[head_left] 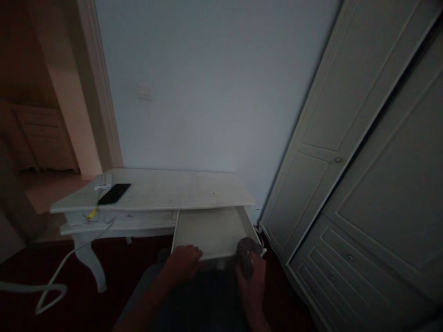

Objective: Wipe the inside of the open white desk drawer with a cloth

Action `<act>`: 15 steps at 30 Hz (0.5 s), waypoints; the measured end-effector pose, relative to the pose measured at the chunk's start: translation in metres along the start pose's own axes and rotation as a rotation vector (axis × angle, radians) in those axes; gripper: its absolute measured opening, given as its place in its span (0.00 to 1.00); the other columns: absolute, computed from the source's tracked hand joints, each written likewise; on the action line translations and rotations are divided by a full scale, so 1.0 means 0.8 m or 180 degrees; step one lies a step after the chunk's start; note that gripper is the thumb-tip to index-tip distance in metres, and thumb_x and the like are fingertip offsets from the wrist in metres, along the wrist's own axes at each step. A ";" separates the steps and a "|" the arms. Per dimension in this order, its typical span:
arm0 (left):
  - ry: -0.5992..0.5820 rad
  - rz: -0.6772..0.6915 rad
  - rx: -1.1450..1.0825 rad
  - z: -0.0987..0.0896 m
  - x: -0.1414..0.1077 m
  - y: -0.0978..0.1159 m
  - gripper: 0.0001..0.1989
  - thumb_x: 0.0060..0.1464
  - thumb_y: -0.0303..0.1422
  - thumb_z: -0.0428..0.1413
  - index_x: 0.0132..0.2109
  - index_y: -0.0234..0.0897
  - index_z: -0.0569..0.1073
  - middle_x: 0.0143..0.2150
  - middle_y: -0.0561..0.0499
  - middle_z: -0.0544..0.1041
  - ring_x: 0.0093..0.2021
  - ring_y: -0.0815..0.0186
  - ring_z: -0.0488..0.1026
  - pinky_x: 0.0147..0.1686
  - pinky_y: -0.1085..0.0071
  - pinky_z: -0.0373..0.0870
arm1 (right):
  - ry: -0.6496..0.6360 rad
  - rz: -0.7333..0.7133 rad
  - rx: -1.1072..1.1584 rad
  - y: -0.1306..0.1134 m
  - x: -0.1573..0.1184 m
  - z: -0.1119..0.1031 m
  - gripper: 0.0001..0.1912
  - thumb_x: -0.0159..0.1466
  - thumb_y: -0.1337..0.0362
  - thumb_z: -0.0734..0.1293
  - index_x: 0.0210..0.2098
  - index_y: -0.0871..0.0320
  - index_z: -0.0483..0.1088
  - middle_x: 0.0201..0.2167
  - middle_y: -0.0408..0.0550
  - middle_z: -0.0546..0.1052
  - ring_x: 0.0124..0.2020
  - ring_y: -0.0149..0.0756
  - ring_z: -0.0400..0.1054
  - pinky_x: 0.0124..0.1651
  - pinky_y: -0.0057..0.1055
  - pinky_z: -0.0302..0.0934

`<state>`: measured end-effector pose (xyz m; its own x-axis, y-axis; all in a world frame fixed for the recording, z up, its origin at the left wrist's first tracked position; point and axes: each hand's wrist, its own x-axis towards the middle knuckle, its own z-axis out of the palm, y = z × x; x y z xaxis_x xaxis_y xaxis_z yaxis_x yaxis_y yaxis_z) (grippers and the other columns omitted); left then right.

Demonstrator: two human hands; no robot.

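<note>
Our right hand [252, 272] clamps a bunched grey cloth [246, 256], lower right of centre, its long axis running up-down; our left fingers [195, 251] curl together over the open drawer's [211, 233] front, beneath a pale wall [207, 92].

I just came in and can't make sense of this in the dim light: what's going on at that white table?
A person has both hands at an open drawer of the white table. The left hand rests on its front edge, while the right hand holds a grayish bundle, perhaps a cloth, at the front right corner. A phone lies on the tabletop.
</note>
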<state>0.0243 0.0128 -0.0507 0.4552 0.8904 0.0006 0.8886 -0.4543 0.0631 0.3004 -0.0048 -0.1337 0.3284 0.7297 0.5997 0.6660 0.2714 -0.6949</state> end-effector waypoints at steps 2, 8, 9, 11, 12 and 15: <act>0.0079 -0.0033 -0.0018 -0.010 0.014 -0.010 0.15 0.70 0.44 0.51 0.48 0.40 0.77 0.48 0.41 0.82 0.52 0.50 0.80 0.49 0.57 0.74 | 0.0046 0.0289 -0.0131 0.010 0.040 -0.021 0.26 0.66 0.49 0.67 0.59 0.55 0.67 0.50 0.56 0.71 0.52 0.53 0.70 0.54 0.45 0.67; 0.0143 -0.0041 -0.0058 -0.020 0.043 -0.026 0.18 0.69 0.46 0.50 0.49 0.40 0.79 0.49 0.39 0.83 0.52 0.48 0.80 0.48 0.57 0.74 | -0.0301 0.0450 -0.0469 -0.037 0.090 0.013 0.24 0.62 0.57 0.68 0.57 0.52 0.68 0.50 0.55 0.71 0.50 0.54 0.70 0.53 0.46 0.67; 0.0148 -0.0065 -0.0048 -0.018 0.044 -0.026 0.18 0.69 0.46 0.50 0.50 0.40 0.79 0.49 0.39 0.83 0.52 0.48 0.80 0.48 0.57 0.74 | -0.0481 0.0226 -0.0481 -0.055 0.081 0.031 0.23 0.61 0.59 0.69 0.56 0.51 0.69 0.49 0.55 0.72 0.50 0.54 0.70 0.52 0.45 0.67; 0.0153 -0.0133 -0.0011 -0.015 0.043 -0.027 0.18 0.69 0.43 0.50 0.49 0.39 0.80 0.48 0.38 0.83 0.49 0.49 0.81 0.48 0.57 0.74 | -0.1023 -0.0397 -0.0424 -0.092 0.055 0.066 0.24 0.59 0.62 0.71 0.55 0.50 0.70 0.50 0.53 0.72 0.50 0.52 0.71 0.52 0.43 0.68; 0.0156 -0.0151 0.0013 -0.014 0.040 -0.028 0.16 0.69 0.41 0.50 0.48 0.39 0.80 0.47 0.38 0.83 0.49 0.49 0.81 0.49 0.56 0.74 | -0.1313 -0.0707 -0.0445 -0.107 0.043 0.078 0.26 0.58 0.63 0.73 0.56 0.49 0.70 0.52 0.53 0.73 0.51 0.51 0.71 0.52 0.41 0.68; 0.0183 -0.0082 0.0100 -0.014 0.024 -0.041 0.13 0.68 0.37 0.52 0.48 0.39 0.80 0.48 0.38 0.84 0.53 0.49 0.79 0.61 0.52 0.67 | -0.1918 -0.1265 -0.0632 -0.122 0.028 0.088 0.32 0.55 0.64 0.76 0.59 0.47 0.70 0.55 0.53 0.72 0.53 0.51 0.71 0.52 0.40 0.68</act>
<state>0.0033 0.0453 -0.0418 0.4289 0.9016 0.0568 0.9018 -0.4310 0.0324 0.1953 0.0289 -0.0803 -0.3481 0.8332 0.4296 0.7850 0.5096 -0.3523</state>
